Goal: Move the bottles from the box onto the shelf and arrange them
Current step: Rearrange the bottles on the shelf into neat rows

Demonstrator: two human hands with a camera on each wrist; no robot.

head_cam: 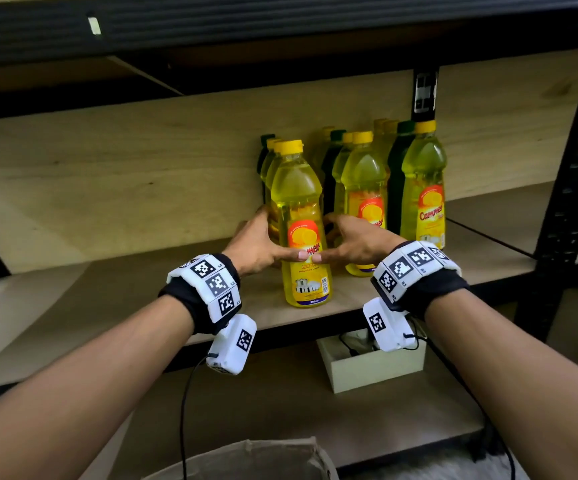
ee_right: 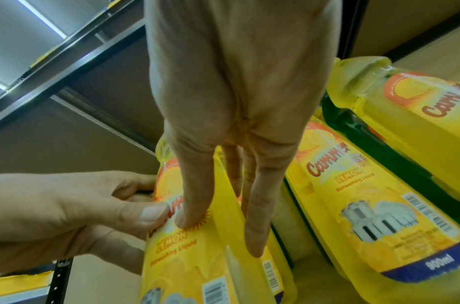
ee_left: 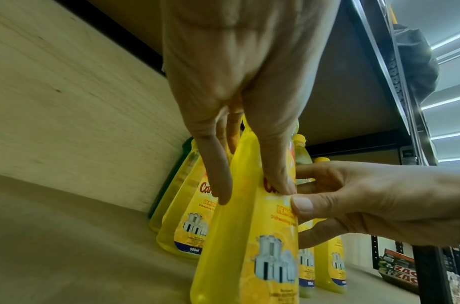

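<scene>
Head view: both hands clasp one tall clear plastic bottle of yellow dishwashing liquid with a yellow cap [head_cam: 300, 223], standing upright near the front edge of the pale wooden shelf board [head_cam: 114, 282]. Left hand [head_cam: 258, 245] wraps its left side, right hand [head_cam: 349, 242] its right side; the thumbs nearly meet across the orange label, and the fingers curl round behind. Grip is clamped at mid-body, well below the cap.

Behind the grip: a file of like yellow bottles with one dark green bottle [head_cam: 265, 150] at the back. To the right of the grip: two more files [head_cam: 363, 202], just beside the right fingers.

Risks, as judged:
- Right knuckles sit close to the neighbouring bottle; sliding sideways could nudge it and topple the file.
- Pushing back too hard could knock the bottles behind like skittles.
- The bottle stands close to the shelf lip; releasing while it is tilted forward could drop it toward the brown cardboard box [head_cam: 252, 459] below.
- Smooth plastic wall may slip or flex under squeeze.
</scene>
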